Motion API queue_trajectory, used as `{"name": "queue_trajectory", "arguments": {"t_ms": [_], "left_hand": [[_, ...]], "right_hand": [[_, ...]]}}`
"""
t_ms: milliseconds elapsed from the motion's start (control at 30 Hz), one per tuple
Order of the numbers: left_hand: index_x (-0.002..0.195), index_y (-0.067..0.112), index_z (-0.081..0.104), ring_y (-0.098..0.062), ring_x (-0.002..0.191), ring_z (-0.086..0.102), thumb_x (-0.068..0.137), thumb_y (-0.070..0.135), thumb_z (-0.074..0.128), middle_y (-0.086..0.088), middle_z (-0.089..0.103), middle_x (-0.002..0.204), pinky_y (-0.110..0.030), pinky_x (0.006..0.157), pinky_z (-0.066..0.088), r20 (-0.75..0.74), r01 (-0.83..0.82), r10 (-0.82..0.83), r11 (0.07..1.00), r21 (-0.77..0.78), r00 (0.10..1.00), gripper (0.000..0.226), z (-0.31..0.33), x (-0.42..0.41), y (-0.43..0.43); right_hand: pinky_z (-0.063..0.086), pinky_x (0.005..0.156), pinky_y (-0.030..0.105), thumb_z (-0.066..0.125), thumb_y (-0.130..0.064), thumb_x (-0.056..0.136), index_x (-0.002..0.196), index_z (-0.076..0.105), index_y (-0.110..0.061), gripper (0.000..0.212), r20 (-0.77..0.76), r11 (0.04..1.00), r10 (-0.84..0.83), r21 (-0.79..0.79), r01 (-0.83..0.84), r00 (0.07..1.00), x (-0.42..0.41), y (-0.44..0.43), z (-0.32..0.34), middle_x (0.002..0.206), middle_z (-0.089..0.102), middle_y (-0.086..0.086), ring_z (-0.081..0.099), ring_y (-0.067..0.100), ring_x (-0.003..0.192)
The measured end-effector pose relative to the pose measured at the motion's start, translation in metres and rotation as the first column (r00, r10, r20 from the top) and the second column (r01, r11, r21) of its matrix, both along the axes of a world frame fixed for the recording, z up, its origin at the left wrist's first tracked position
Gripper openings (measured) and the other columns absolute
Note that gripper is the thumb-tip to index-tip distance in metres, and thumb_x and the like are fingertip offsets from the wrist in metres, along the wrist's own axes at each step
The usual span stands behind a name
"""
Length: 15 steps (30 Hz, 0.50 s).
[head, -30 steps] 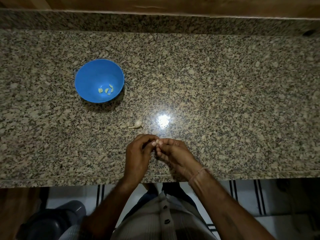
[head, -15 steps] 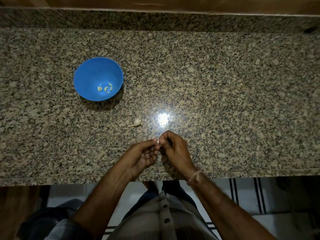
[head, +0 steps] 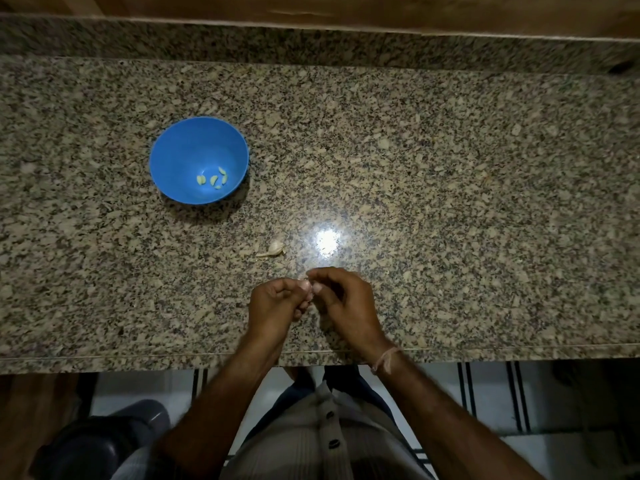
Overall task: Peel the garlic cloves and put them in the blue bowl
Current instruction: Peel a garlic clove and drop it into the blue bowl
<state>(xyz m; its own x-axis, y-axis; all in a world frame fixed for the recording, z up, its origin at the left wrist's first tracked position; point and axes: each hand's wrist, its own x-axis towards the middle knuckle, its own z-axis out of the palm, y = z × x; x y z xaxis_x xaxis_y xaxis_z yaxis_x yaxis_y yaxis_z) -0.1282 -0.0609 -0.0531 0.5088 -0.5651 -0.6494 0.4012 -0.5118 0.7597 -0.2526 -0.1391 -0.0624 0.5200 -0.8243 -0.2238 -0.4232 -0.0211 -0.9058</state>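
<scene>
On the left of the granite counter sits the blue bowl, one only, upright. The peeled cloves lie at its bottom, toward the near-right side. I count five pale yellow-green pieces, but a couple lie touching, so four or five is the honest range. Right of the bowl, nearer the person and well apart from it, one loose clove lies on the stone with its skin and dry tail on. It is just left of a bright lamp glare. Nearer the front edge come two hands, together, fingertips meeting. The left hand has its fingers curled, thumb and forefinger pinching. The right hand is curled too and pinches at the same spot. Between them a small pale bit shows, the held clove. It is mostly hidden, so I can't tell how much skin is left on it. One thread band is on the right wrist, and only bare stone lies to the far right. Step, as I read it: mid-peel on the held clove, not yet bowled. The next move likely calls for a nail under the skin to strip it while the other hand keeps the pinch. Then comes a carry up and left to let go over the bowl, not short of the rim. After that, the loose clove. Tally: bowl 1, peeled about 5, held 1, loose unpeeled 1, hands 2.
</scene>
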Motion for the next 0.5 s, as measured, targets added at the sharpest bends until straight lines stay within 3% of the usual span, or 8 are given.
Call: {"name": "queue_trajectory", "arguments": {"t_ms": [67, 133, 267, 500], "left_hand": [[0.085, 0.006, 0.077, -0.013, 0.062, 0.067, 0.096, 0.014, 0.074, -0.01, 0.076, 0.072, -0.023, 0.057, 0.054, 0.133, 0.038, -0.039, 0.999, 0.006, 0.99, 0.014, 0.002, -0.003, -0.001], [0.083, 0.008, 0.077, -0.01, 0.059, 0.068, 0.097, 0.011, 0.072, -0.008, 0.075, 0.069, -0.021, 0.055, 0.053, 0.198, 0.063, -0.063, 0.998, 0.003, 0.978, 0.015, 0.004, -0.005, -0.002], [0.085, 0.012, 0.078, -0.008, 0.061, 0.069, 0.098, 0.012, 0.07, -0.002, 0.075, 0.068, -0.02, 0.056, 0.053, 0.293, 0.12, -0.12, 0.993, 0.016, 0.949, 0.015, 0.005, -0.005, -0.002], [0.091, 0.016, 0.079, -0.015, 0.074, 0.075, 0.1, 0.016, 0.069, 0.001, 0.078, 0.077, -0.028, 0.068, 0.061, 0.342, 0.174, -0.149, 0.984, -0.044, 0.928, 0.013, 0.01, -0.005, 0.002]], "right_hand": [[0.061, 0.091, 0.036, 0.07, -0.003, 0.096, 0.105, 0.08, -0.012, 0.016, 0.1, 0.982, -0.05, 0.185, 0.03, 0.994, 0.001, 0.0, 0.003, 0.102, 0.08, -0.002, 0.075, 0.016, 0.1], [0.063, 0.086, 0.042, 0.069, -0.001, 0.095, 0.099, 0.079, -0.01, 0.014, 0.119, 0.96, -0.099, 0.272, 0.064, 0.988, 0.001, 0.001, 0.004, 0.094, 0.08, 0.004, 0.077, 0.023, 0.093], [0.063, 0.086, 0.052, 0.073, -0.004, 0.094, 0.098, 0.08, -0.009, 0.01, 0.136, 0.941, -0.139, 0.327, 0.088, 0.981, 0.001, 0.001, 0.005, 0.092, 0.08, 0.008, 0.077, 0.029, 0.092], [0.065, 0.083, 0.042, 0.072, 0.001, 0.095, 0.099, 0.079, 0.001, 0.008, 0.219, 0.881, -0.253, 0.455, 0.131, 0.942, 0.001, -0.001, 0.012, 0.098, 0.079, 0.016, 0.076, 0.035, 0.095]]}}
